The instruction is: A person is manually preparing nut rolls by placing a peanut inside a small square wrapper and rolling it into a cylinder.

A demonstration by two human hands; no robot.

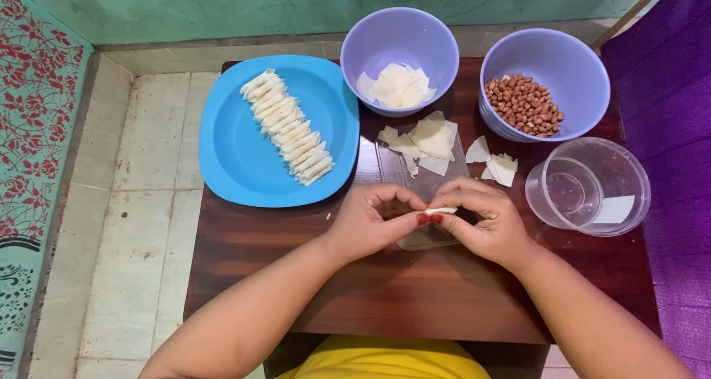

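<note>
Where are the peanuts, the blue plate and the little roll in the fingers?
peanuts (524, 105), head view, middle of the pile in the right-hand purple bowl.
blue plate (233, 149), head view, bare left part of the plate.
little roll (441, 211), head view, white piece pinched between both hands' fingertips.

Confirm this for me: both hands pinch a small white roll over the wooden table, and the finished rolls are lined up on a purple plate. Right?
Not quite. The head view shows the finished rolls lined up on a blue plate, not a purple one; purple is the colour of the two bowls. The left hand and right hand do pinch a small white roll.
</note>
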